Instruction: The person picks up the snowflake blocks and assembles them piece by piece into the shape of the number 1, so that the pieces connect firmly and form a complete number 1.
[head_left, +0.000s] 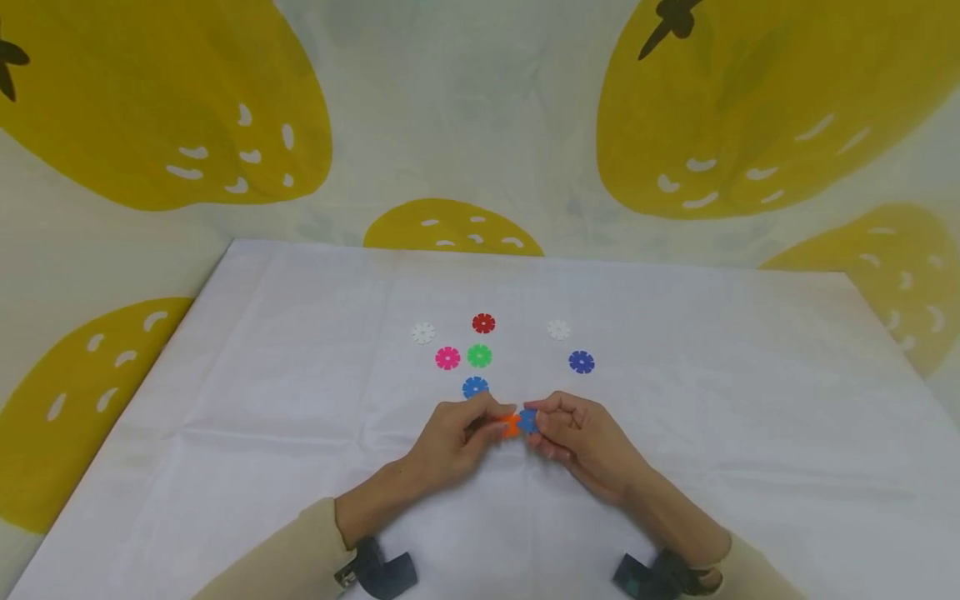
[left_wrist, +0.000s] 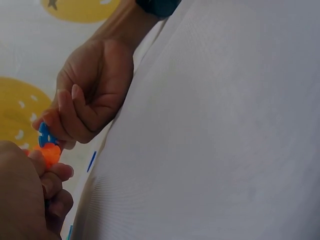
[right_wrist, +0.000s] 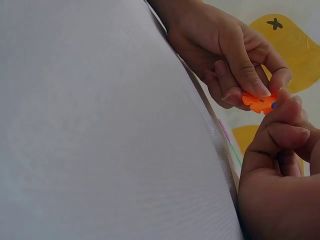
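Note:
Between thumb and fingers, my left hand [head_left: 459,433] pinches an orange notched plastic disc [head_left: 512,426]. My right hand [head_left: 588,437] pinches a blue notched disc [head_left: 528,420] in the same way. The two discs meet edge to edge between the hands, above the white table; in the left wrist view the blue disc [left_wrist: 47,134] stands at an angle to the orange disc [left_wrist: 49,155]. Seen from the right wrist, the orange disc [right_wrist: 259,102] shows its slots and centre hole, while fingers hide most of the blue one. Just beyond the left fingertips lies another blue disc [head_left: 475,387].
Farther back on the white cloth [head_left: 225,358] lie a pink disc [head_left: 447,358], a green disc [head_left: 479,356], a red disc [head_left: 483,323], a dark blue disc [head_left: 581,362] and two white discs, one left [head_left: 423,332] and one right [head_left: 558,330]. A patterned curtain [head_left: 465,125] hangs behind.

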